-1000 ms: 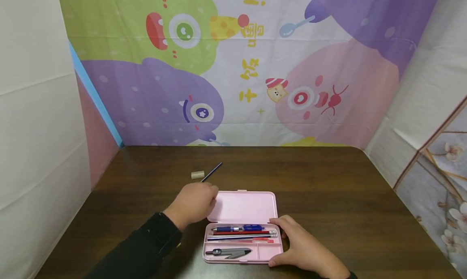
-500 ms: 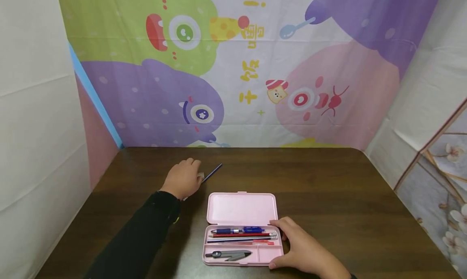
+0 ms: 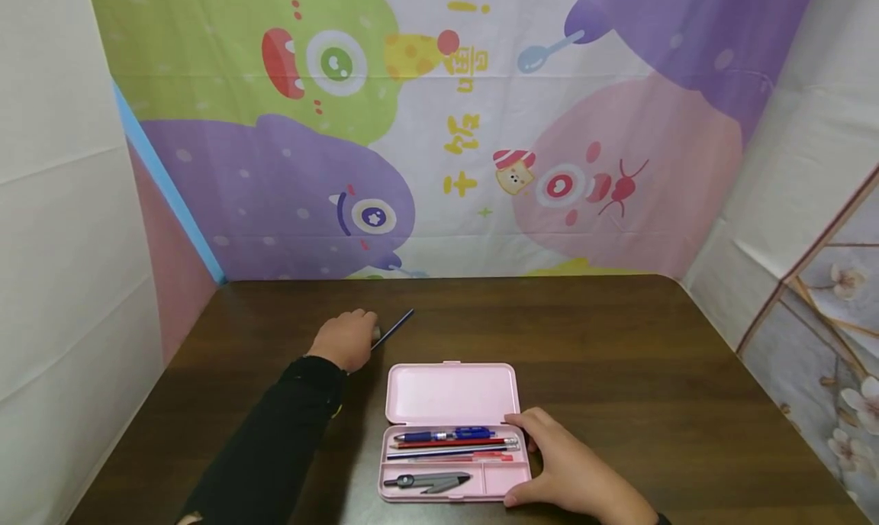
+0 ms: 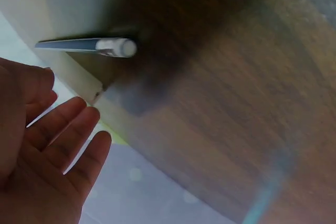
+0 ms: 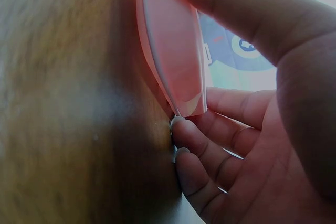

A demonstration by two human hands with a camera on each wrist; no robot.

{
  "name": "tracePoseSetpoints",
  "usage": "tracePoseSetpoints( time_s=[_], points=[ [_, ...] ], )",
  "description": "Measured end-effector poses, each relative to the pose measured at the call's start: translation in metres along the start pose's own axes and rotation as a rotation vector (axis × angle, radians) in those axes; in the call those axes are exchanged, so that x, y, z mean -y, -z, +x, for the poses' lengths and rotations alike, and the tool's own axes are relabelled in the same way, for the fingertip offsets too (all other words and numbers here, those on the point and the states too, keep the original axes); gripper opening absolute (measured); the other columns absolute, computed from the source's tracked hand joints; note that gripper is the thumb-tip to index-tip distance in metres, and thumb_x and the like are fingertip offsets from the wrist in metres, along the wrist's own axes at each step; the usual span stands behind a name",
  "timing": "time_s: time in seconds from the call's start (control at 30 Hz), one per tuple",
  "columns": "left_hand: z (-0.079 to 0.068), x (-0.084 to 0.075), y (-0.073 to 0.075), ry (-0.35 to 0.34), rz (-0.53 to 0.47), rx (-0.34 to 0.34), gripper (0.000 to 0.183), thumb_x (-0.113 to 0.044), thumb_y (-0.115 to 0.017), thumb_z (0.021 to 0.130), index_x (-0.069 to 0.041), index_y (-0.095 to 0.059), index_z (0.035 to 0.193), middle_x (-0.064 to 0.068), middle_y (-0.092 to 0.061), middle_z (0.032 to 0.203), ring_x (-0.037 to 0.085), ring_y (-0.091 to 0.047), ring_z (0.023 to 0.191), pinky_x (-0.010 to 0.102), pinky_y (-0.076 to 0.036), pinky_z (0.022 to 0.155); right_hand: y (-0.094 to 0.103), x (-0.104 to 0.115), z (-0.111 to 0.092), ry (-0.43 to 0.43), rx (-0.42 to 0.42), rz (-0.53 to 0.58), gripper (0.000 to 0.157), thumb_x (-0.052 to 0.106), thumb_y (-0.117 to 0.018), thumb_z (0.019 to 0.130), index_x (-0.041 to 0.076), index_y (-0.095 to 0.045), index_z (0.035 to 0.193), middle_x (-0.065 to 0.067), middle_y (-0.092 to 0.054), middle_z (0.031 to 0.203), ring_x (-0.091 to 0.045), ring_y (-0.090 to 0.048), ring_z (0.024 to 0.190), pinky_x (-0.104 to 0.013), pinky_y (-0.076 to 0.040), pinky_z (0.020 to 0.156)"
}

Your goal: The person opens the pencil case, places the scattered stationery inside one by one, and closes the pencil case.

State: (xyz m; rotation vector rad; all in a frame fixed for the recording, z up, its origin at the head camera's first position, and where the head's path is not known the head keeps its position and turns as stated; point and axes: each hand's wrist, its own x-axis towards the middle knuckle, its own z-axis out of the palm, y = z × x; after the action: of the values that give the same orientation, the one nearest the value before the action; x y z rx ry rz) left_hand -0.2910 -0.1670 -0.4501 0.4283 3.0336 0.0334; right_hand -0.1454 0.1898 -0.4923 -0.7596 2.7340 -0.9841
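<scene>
An open pink pencil case (image 3: 503, 394) lies on the table with its lid folded back. My right hand (image 3: 566, 468) holds its right end, thumb at the front corner and fingers at the back; the right wrist view shows the pink case wall (image 5: 173, 45) between them. My left hand (image 3: 346, 341) is at the far left beside an eraser (image 3: 376, 333), mostly covered by it in the head view. In the left wrist view its fingers stretch loosely towards the eraser (image 4: 84, 80); whether they touch it is unclear. A dark blue pencil (image 3: 394, 328) lies just right of the eraser.
Inside the case's long compartment are a blue pen (image 3: 446, 434), a red pencil (image 3: 449, 443), a dark-and-silver pencil (image 3: 439, 452) and a red pen (image 3: 481, 457). A grey compass (image 3: 427, 481) lies in the front left compartment. A cartoon-printed cloth (image 3: 467, 243) hangs behind the table (image 3: 618, 357).
My left hand has moved from the lid's left edge away to the far left, over the eraser, and dropped slightly since half a second ago. The right hand stays on the pencil case.
</scene>
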Motion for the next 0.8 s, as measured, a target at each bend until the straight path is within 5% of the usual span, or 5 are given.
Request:
tracePoseSetpoints(
  time_s=[0.33, 0.8],
  points=[
    [0.0, 0.016, -0.014, -0.008, 0.025, -0.103, 0.036, -0.009, -0.074, 0.082, -0.004, -0.061, 0.115, 0.012, -0.064, 0.106, 0.031, -0.062, 0.097, 0.047, -0.052, 0.081, 0.001, -0.001, 0.001, -0.009, 0.017, -0.003, 0.101, 0.064, -0.081, 0.061, 0.01, -0.047, 0.139, 0.005, -0.049, 0.121, -0.008, -0.051, 0.098, -0.031, -0.049, 0.085],
    [0.003, 0.016, -0.021, 0.034, -0.038, -0.11, 0.028, -0.004, -0.07, 0.083, -0.002, -0.063, 0.11, 0.013, -0.061, 0.102, 0.031, -0.062, 0.094, 0.047, -0.053, 0.081, 0.001, 0.001, 0.001, -0.013, 0.016, 0.009, 0.1, 0.063, -0.082, 0.061, 0.01, -0.048, 0.139, 0.006, -0.048, 0.12, -0.009, -0.051, 0.098, -0.03, -0.048, 0.085]
  ],
)
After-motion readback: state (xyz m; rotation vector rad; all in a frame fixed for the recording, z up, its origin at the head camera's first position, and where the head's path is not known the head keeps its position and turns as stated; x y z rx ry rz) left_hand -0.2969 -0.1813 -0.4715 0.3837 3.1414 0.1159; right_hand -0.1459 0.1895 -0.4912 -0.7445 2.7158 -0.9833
